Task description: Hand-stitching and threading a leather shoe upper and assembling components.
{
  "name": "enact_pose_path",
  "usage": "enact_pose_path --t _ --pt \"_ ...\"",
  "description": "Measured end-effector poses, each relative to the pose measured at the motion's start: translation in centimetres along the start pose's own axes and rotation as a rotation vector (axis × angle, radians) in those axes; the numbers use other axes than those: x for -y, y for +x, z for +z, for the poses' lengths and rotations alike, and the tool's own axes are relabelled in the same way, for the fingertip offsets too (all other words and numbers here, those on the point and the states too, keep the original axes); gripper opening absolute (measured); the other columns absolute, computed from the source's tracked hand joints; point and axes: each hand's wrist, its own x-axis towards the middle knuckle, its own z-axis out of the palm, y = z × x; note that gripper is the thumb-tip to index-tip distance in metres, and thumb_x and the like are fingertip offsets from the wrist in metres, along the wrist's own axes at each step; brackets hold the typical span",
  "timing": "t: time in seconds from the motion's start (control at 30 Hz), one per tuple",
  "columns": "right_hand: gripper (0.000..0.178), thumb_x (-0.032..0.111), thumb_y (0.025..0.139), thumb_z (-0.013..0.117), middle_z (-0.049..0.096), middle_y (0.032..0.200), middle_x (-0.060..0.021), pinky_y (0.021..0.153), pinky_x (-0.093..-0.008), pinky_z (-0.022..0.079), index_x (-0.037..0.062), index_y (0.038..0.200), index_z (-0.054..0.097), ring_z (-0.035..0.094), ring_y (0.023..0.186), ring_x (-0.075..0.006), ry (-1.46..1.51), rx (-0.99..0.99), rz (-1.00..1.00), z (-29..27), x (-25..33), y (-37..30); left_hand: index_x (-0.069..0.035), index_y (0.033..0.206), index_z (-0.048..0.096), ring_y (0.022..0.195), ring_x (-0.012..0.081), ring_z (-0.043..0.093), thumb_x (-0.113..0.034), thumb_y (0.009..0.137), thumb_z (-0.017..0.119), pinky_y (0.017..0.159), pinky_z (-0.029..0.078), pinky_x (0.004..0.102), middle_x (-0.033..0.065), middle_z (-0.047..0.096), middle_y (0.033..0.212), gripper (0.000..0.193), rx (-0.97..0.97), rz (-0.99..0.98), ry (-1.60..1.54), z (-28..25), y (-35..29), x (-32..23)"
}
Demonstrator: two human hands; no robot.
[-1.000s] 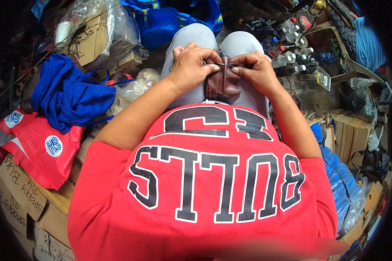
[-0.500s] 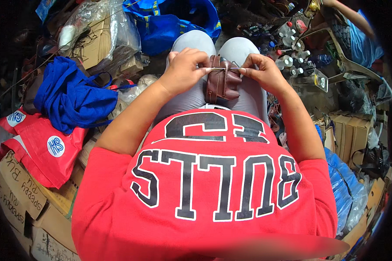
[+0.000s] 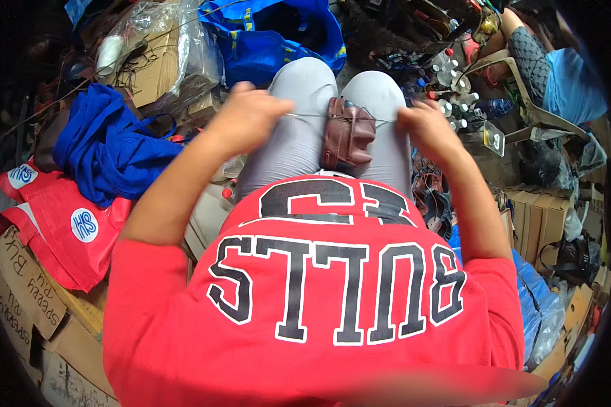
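Note:
A brown leather shoe upper with stitched seams is clamped between my knees. Dark thread comes out of both its sides near the top edge and runs taut to either hand. My left hand, blurred by motion, is closed on the thread's left end, well clear of the leather. On the other side my right hand pinches the right end beside my right knee. Motion blur hides any needle in the fingers.
Left of me lie a blue cloth bag, a red bag and cardboard boxes. A large blue bag stands beyond my knees. Far right are plastic bottles, a chair frame and another person's arm.
Both hands have moved apart from the shoe upper, left hand leftward and right hand rightward, drawing the thread out. The needle seen at the leather earlier no longer shows there.

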Motion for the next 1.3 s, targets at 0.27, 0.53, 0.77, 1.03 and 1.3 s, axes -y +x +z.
enact_pose_path --t 0.27,0.53,0.77,1.03,1.3 --pt "0.023 0.027 0.093 0.059 0.064 0.092 -0.006 0.086 -0.037 0.047 0.0041 0.096 0.061 0.061 0.086 -0.019 1.957 -0.381 0.264 0.7 -0.6 2.4 -0.006 0.091 0.059 0.085 0.0149 0.059 -0.019 0.094 0.057 0.085 0.046 0.0309 0.0042 0.061 0.091 0.013 -0.456 0.032 -1.674 -1.3 2.5 0.9" --pt "0.017 0.027 0.095 0.056 0.052 0.079 0.0019 0.068 -0.0294 0.043 0.0103 0.098 0.056 0.048 0.066 -0.0087 2.026 -0.08 0.206 -0.7 -2.5 -1.0 -0.013 0.089 0.053 0.058 0.0112 0.045 -0.018 0.097 0.051 0.059 0.041 0.0252 -0.0002 0.049 0.069 0.009 -0.413 -0.207 -1.954 -0.7 0.9 3.5" --pt "0.021 0.027 0.089 0.064 0.044 0.068 0.0073 0.051 -0.0208 0.025 0.0084 0.079 0.062 0.035 0.059 -0.0029 1.086 -0.261 0.741 -0.4 -4.9 -4.5 -0.01 0.095 0.058 0.066 0.0036 0.044 -0.027 0.095 0.057 0.06 0.038 0.0199 -0.0062 0.05 0.076 0.017 -0.453 -0.373 -0.955 1.5 -0.8 6.7" --pt "0.036 0.012 0.082 0.065 0.068 0.098 -0.0114 0.08 -0.0298 0.047 0.0061 0.118 0.062 0.061 0.089 -0.014 0.544 0.565 0.098 -1.1 1.1 6.5 -0.014 0.123 0.06 0.098 0.0336 0.062 -0.026 0.083 0.067 0.085 0.048 0.0394 0.0165 0.065 0.11 0.043 0.449 0.102 -0.365 0.3 10.6 -1.9" --pt "0.021 0.014 0.071 0.074 0.062 0.08 -0.0167 0.068 -0.0422 0.047 0.0039 0.087 0.064 0.062 0.077 -0.0334 0.451 0.056 0.198 0.7 3.9 1.7 -0.005 0.098 0.065 0.084 0.0309 0.063 -0.009 0.066 0.076 0.074 0.049 0.0377 0.013 0.064 0.085 0.034 0.258 0.233 -0.459 1.5 10.5 -4.1"
